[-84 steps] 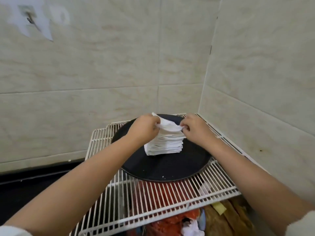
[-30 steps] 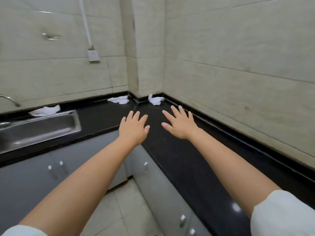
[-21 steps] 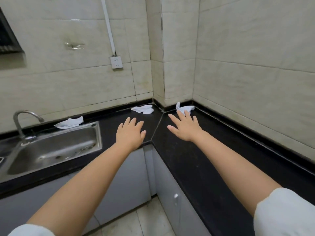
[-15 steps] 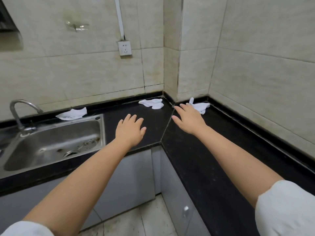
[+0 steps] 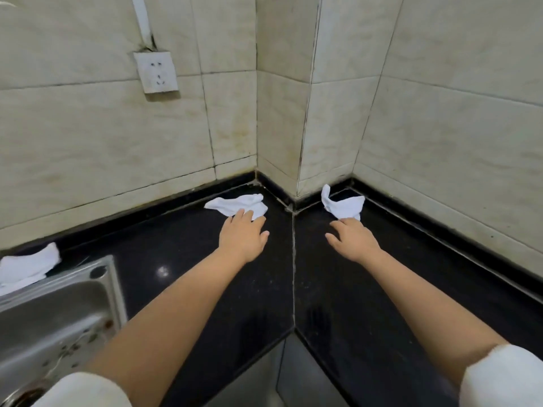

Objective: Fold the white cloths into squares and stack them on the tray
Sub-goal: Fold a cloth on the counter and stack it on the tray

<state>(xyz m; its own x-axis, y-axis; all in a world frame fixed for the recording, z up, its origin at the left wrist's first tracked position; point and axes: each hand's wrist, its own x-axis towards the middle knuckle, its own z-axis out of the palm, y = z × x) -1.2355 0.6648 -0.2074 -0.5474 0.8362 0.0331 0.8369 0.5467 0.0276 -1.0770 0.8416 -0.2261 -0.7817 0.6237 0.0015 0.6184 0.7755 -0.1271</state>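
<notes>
Neither hand is gripping anything yet. The left hand (image 5: 242, 237) is flat with its fingers straight, tips just reaching the near edge of the crumpled white cloth (image 5: 238, 205) lying at about 12 o'clock from it. The right hand (image 5: 354, 239) is spread and relaxed too, fingertips at the bottom edge of the second cloth (image 5: 342, 205), also roughly 12 o'clock from that hand (whether it's actually touching or a hair short, I can't tell).

Both cloths sit on the black countertop (image 5: 323, 289), either side of the tiled corner pillar (image 5: 282, 113). Since the step looks like picking up the next cloth to fold, I'd pinch one by a corner or hem rather than scrunch the middle, so it hangs open and the edges are easy to find. The right one has a flap sticking up at its 11 o'clock, which seems like a handy place to grab. One cloth at a time probably makes for a squarer fold.

Count: three white cloths in view, the two by the hands plus a third cloth (image 5: 26, 267) way over at 9 o'clock, behind the steel sink (image 5: 58, 312). One sink, one wall socket (image 5: 155, 71). The tray isn't in view here.
</notes>
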